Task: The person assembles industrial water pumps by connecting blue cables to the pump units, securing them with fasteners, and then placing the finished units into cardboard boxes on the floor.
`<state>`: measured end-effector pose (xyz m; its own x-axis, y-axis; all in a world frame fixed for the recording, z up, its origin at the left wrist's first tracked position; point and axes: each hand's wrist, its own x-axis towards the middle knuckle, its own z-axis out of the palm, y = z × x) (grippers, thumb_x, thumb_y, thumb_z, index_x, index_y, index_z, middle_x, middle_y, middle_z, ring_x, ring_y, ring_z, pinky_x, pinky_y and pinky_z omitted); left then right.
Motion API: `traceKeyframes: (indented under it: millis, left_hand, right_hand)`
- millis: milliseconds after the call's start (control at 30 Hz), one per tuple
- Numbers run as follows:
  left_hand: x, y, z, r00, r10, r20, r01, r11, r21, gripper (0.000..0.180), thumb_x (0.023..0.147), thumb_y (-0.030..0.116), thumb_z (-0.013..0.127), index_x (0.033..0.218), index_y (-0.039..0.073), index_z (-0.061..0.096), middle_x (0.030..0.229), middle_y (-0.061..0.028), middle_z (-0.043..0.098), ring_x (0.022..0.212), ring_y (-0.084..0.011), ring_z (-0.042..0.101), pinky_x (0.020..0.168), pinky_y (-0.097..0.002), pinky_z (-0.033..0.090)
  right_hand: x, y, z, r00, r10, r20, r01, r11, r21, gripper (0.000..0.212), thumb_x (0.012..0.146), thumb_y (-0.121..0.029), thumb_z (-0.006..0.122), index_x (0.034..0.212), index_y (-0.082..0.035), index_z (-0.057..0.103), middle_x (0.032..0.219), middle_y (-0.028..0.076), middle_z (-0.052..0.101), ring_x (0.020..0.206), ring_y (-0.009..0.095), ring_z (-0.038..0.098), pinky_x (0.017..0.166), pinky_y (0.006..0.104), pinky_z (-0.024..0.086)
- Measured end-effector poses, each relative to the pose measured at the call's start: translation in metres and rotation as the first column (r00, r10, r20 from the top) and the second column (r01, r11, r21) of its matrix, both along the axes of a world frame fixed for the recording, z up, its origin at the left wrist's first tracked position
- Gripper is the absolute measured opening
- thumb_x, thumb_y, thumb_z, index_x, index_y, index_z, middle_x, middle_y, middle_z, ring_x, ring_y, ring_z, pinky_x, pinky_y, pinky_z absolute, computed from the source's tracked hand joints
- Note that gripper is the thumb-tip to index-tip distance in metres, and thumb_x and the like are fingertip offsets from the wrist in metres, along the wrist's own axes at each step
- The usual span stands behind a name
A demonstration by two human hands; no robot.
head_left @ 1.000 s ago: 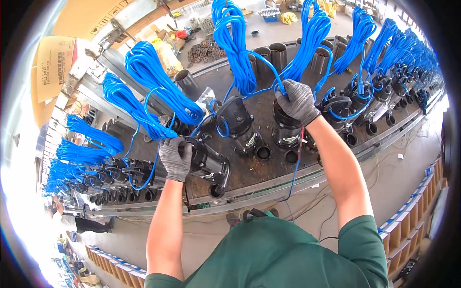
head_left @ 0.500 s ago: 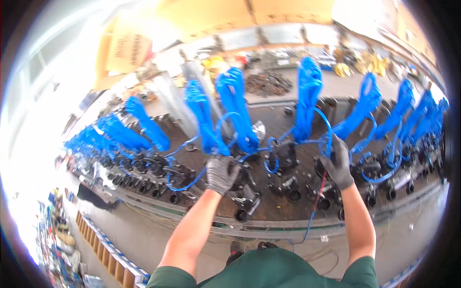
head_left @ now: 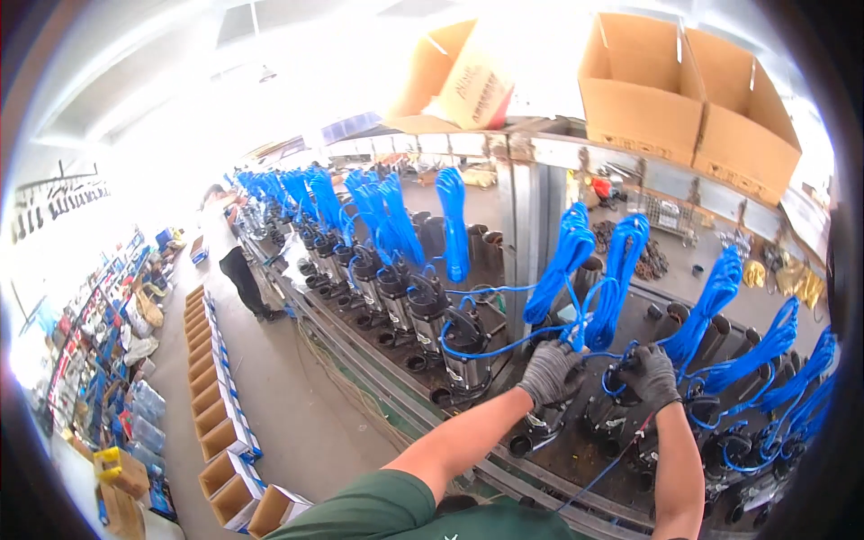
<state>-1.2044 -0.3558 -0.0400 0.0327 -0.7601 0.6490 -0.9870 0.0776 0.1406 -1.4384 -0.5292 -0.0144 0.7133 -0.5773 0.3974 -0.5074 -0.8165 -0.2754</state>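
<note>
My left hand (head_left: 551, 373), in a grey glove, has its fingers curled over the top of a black pump at the foot of a blue cable bundle (head_left: 576, 261); whatever it grips is hidden. Close to its right, my gloved right hand (head_left: 650, 376) is closed at another pump top, beside a small blue cable loop (head_left: 614, 378). A thin red-and-blue cord (head_left: 621, 454) runs from under that hand toward the bench edge. A second coiled cable bundle (head_left: 621, 279) stands just behind both hands.
More pumps (head_left: 466, 355) with blue coils line the bench on both sides. A metal post (head_left: 520, 225) rises behind. Open cartons (head_left: 643, 90) sit on a shelf above. Another person (head_left: 236, 256) stands at the far left end; a row of small boxes (head_left: 216, 387) lies along the floor.
The view has swung left, bringing the long pump row and another person into sight. My right hand has come down and nearer to my left hand.
</note>
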Motion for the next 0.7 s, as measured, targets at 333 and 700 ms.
traceKeyframes:
  millis: [333,700]
  left_hand:
    - [0.0,0.019,0.021,0.998,0.01,-0.059,0.0,0.987,0.159,0.038,0.086,0.043,0.071,0.104,0.009,0.072,0.11,-0.0156,0.068,0.108,-0.0356,0.063,0.091,-0.0521,0.049]
    - [-0.001,0.012,0.04,0.983,-0.18,-0.038,0.18,0.984,0.0,0.036,0.083,0.037,0.07,0.108,0.012,0.073,0.117,-0.0238,0.064,0.1,-0.0407,0.064,0.08,-0.055,0.049]
  right_hand:
    - [-0.007,0.012,-0.019,0.971,-0.237,0.015,0.237,0.966,-0.1,0.053,0.075,-0.047,0.086,0.1,-0.005,0.064,0.103,0.018,0.066,0.102,0.042,0.062,0.088,0.0534,0.051]
    - [-0.06,0.061,0.015,0.908,0.061,0.415,0.005,0.988,-0.156,0.048,0.085,-0.015,0.077,0.128,-0.001,0.061,0.114,0.017,0.063,0.102,0.035,0.063,0.092,0.0444,0.052]
